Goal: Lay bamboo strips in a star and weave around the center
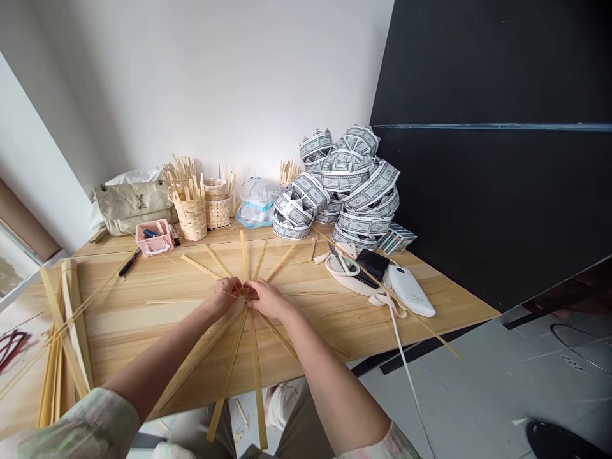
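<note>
Several flat bamboo strips cross at one centre and fan out like spokes over the wooden table. At that crossing my left hand is closed, its fingers pinching the strips from the left. My right hand closes on the same centre from the right, fingertips close to those of the left. A thin strand shows by the left fingers, and the fingers hide the crossing itself. Two of the strips hang over the table's front edge toward my lap.
Woven baskets, a pink box and a beige bag stand along the back. Patterned paper bands are piled at back right. Scissors, a black phone and a white power bank lie right; loose bamboo strips lie left.
</note>
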`<state>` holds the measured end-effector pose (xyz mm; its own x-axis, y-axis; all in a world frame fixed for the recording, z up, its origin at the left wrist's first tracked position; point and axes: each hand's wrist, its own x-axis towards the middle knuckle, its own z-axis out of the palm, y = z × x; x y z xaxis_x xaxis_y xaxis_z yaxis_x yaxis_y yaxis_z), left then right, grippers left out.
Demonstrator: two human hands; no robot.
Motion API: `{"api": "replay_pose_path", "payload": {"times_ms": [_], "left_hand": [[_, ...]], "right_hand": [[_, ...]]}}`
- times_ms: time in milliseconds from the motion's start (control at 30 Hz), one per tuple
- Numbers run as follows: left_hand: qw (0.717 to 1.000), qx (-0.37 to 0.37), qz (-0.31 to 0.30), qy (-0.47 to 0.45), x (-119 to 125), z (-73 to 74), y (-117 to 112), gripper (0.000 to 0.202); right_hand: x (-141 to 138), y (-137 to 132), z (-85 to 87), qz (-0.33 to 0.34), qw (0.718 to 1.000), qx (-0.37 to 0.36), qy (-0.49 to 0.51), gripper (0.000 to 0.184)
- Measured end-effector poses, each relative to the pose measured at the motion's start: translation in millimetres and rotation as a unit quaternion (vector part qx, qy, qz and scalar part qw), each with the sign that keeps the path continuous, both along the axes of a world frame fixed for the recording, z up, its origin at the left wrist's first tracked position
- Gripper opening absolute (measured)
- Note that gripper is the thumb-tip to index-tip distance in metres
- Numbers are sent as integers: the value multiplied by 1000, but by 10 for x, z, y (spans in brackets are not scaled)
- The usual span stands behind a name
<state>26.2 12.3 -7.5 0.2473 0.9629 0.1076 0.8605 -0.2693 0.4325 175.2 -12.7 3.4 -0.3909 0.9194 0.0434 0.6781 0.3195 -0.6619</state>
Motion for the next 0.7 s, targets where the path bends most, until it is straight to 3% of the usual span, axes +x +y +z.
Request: {"api": "replay_pose_path", "payload": {"times_ms": [167,367,700], "left_hand": [[1000,13,3,15,-6,-27,-41,18],[998,44,5,34,-20,-3,-60,14],[983,146,-110,-28,4,-223,-132,19]], "right_hand": [[10,-27,-62,-12,999,15,32,38],[-2,-83,-104,-35,997,29,62,22],[-19,-88,-135,-43,995,43,82,19]]}}
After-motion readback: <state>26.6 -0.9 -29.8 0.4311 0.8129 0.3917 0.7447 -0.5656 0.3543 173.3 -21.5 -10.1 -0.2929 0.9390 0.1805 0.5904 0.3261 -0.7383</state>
